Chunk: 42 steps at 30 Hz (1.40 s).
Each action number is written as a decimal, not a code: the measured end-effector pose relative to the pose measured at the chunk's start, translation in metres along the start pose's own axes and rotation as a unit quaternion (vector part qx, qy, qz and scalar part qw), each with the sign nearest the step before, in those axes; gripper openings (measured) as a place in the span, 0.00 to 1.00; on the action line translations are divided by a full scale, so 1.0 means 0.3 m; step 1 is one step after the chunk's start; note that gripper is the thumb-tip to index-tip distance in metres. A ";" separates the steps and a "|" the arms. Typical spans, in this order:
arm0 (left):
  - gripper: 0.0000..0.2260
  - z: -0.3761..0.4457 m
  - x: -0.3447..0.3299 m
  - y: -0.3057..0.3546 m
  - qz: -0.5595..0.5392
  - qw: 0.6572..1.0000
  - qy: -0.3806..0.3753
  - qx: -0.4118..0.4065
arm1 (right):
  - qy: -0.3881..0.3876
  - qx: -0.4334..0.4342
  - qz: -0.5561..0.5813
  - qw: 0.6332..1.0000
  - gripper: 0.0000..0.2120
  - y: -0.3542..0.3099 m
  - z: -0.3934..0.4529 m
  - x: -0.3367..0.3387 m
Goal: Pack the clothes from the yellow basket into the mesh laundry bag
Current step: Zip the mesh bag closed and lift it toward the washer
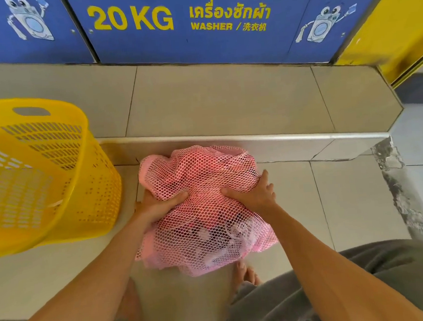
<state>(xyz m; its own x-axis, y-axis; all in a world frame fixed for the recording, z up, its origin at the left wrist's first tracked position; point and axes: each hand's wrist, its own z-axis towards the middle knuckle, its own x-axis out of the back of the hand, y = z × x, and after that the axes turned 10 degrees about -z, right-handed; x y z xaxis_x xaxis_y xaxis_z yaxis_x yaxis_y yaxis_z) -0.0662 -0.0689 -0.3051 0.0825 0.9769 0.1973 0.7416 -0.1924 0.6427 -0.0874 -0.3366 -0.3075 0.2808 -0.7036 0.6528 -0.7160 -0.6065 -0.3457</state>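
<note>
Both hands grip the pink mesh laundry bag [201,206] on the tiled floor [347,200]: the left hand [155,205] and right hand [253,195] squeeze its middle. Pink and dark clothes seem bundled inside. The yellow perforated plastic basket [42,173] stands tilted just left.

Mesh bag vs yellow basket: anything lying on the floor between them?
Nothing. The head view shows only a narrow strip of bare floor tile between the yellow basket and the mesh bag, apart from the left hand gripping the bag's near edge.
</note>
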 end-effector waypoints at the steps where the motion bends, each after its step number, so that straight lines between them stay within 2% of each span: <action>1: 0.62 0.009 -0.002 0.002 -0.023 0.999 -0.024 0.003 | -0.010 0.003 0.021 1.000 0.79 -0.002 0.014 -0.001; 4: 0.58 0.026 -0.009 0.007 -0.047 0.996 -0.072 0.013 | -0.038 0.005 0.086 0.996 0.75 0.000 0.038 -0.004; 9: 0.52 0.029 -0.013 0.000 -0.089 0.990 -0.104 0.047 | -0.081 0.003 0.178 0.981 0.66 0.036 0.037 -0.013; 12: 0.51 0.020 -0.008 0.018 -0.110 0.987 -0.109 0.046 | -0.077 0.011 0.238 0.968 0.63 0.042 0.014 -0.004; 16: 0.45 -0.031 0.002 0.062 -0.146 0.983 -0.110 0.033 | -0.056 0.027 0.299 0.952 0.58 0.032 -0.050 0.015; 20: 0.36 -0.140 0.012 0.163 -0.124 0.977 -0.165 0.043 | -0.046 0.070 0.332 0.940 0.51 0.002 -0.135 0.115; 22: 0.32 -0.203 0.032 0.230 -0.141 0.980 -0.140 -0.003 | -0.039 0.099 0.339 0.935 0.49 -0.031 -0.193 0.181; 25: 0.34 -0.288 0.081 0.337 -0.145 0.982 -0.092 -0.083 | -0.019 0.150 0.347 0.925 0.46 -0.095 -0.285 0.270; 32: 0.37 -0.435 0.173 0.630 -0.165 0.966 -0.093 -0.176 | 0.034 0.259 0.358 0.897 0.41 -0.327 -0.420 0.529; 35: 0.37 -0.418 0.185 0.761 -0.175 0.958 -0.091 -0.210 | 0.051 0.292 0.351 0.888 0.33 -0.444 -0.401 0.635; 39: 0.36 -0.315 0.171 0.921 -0.165 0.953 -0.059 -0.247 | 0.092 0.303 0.330 0.889 0.38 -0.584 -0.312 0.742; 42: 0.38 -0.196 0.143 1.003 -0.161 0.950 -0.032 -0.265 | 0.120 0.308 0.337 0.881 0.35 -0.647 -0.200 0.770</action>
<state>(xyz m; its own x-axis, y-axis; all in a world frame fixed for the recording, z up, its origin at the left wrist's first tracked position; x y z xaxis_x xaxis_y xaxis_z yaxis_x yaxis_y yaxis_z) 0.1213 -0.0905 -0.0598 -0.0384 0.9936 -0.1064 0.2964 0.1131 0.9484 0.0780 -0.3591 -0.0491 -0.2722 -0.9274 0.2567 -0.1642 -0.2181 -0.9620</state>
